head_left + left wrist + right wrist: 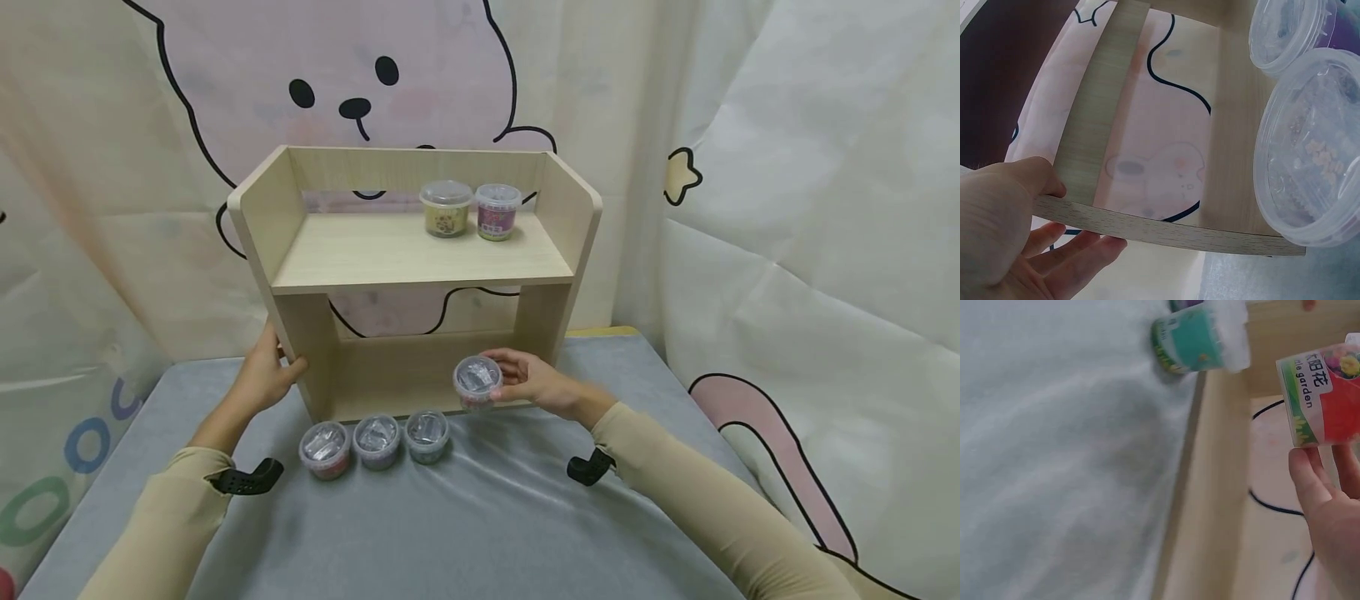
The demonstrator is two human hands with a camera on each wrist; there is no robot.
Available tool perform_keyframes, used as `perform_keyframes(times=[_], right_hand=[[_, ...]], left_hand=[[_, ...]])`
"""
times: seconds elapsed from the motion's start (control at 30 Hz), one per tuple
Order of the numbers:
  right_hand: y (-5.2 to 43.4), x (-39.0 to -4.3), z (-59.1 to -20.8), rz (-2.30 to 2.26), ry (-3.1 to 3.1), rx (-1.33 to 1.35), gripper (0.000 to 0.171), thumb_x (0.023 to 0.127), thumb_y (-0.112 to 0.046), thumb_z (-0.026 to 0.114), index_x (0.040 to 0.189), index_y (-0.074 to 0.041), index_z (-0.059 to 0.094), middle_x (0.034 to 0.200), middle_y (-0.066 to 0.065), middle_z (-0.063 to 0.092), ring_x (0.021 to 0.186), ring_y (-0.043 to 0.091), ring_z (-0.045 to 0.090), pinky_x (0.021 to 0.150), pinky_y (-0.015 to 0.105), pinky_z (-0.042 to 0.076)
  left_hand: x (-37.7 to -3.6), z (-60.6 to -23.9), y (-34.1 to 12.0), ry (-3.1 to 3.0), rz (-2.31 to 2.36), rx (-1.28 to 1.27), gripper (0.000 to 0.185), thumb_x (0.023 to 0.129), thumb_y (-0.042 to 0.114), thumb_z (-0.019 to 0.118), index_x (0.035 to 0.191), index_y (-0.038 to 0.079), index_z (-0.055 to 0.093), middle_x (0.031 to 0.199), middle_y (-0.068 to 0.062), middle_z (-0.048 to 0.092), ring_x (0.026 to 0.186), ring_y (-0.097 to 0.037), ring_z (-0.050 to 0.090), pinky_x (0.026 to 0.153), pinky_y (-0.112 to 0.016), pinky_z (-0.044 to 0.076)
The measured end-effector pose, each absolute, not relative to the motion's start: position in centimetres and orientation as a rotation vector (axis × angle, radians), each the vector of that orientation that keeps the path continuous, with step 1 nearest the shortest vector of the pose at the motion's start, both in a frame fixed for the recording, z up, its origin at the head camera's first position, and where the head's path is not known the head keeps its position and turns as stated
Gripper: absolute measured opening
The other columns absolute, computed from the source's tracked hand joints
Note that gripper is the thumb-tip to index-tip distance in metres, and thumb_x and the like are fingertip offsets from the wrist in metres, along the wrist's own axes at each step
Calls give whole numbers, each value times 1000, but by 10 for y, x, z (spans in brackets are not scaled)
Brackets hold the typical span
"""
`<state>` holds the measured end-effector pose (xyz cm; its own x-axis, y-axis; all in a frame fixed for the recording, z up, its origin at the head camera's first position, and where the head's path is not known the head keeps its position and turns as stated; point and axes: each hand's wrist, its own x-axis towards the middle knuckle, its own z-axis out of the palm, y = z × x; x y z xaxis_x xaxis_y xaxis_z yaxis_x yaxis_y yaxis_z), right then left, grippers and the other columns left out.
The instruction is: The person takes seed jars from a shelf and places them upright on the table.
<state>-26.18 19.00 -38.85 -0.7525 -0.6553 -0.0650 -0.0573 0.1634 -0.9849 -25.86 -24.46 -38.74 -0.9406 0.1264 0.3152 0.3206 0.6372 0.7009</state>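
The right hand (536,382) pinches a small lidded tub (477,382) by its sidewall, at about five o'clock of the wooden shelf (420,258), probably light, slick plastic, while the left hand (264,377) grips the shelf's side panel.

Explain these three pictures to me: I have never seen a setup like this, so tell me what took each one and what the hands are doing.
There is no machine here: a person works with two bare hands and wears three cameras. The wide picture comes from a camera on the head, looking down at a grey cloth with a small wooden shelf on it. The other two come from cameras strapped to the wrists, so they look close and tilted.

The left hand grips the shelf's left side panel. The right hand holds a small lidded tub in front of the shelf's lower opening; the right wrist view shows its red label.

Three more tubs stand in a row on the cloth, and two tubs sit on the upper board.
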Motion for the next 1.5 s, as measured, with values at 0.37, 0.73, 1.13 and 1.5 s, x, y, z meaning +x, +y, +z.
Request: perform_keyframes(times=[0.37, 0.73, 1.13, 1.5], right_hand=[[197, -261, -434, -1568, 1951, -607, 70, 91, -10, 73, 153, -6, 38, 148, 15, 54, 127, 15, 58, 109, 33, 48], [199, -259, -464, -1609, 1940, -570, 75, 89, -9, 74, 153, -4, 37, 153, 20, 49, 133, 20, 56, 115, 36, 45], [193, -263, -479, -1579, 1893, -623, 75, 90, -8, 74, 154, -1, 35, 151, 23, 49, 130, 15, 57, 105, 24, 49], [199, -263, -484, -1536, 1871, -632, 77, 92, -12, 73, 157, -6, 32, 158, 18, 43, 142, 21, 47, 112, 27, 43]], left_hand=[[-257, -389, -244, -2595, -1199, -383, 84, 89, -7, 58, 159, 3, 11, 150, -37, 36, 134, -61, 41, 104, -73, 41], [-259, -387, -243, -2578, -1212, -390, 79, 90, -6, 57, 158, 3, 16, 149, -36, 37, 134, -60, 42, 101, -73, 45], [-262, -382, -245, -2586, -1206, -374, 81, 89, -5, 58, 158, 5, 16, 151, -35, 36, 136, -58, 41, 102, -73, 44], [-262, -388, -246, -2601, -1201, -364, 86, 89, -5, 57, 161, 9, 11, 153, -34, 34, 138, -58, 38, 104, -74, 41]])
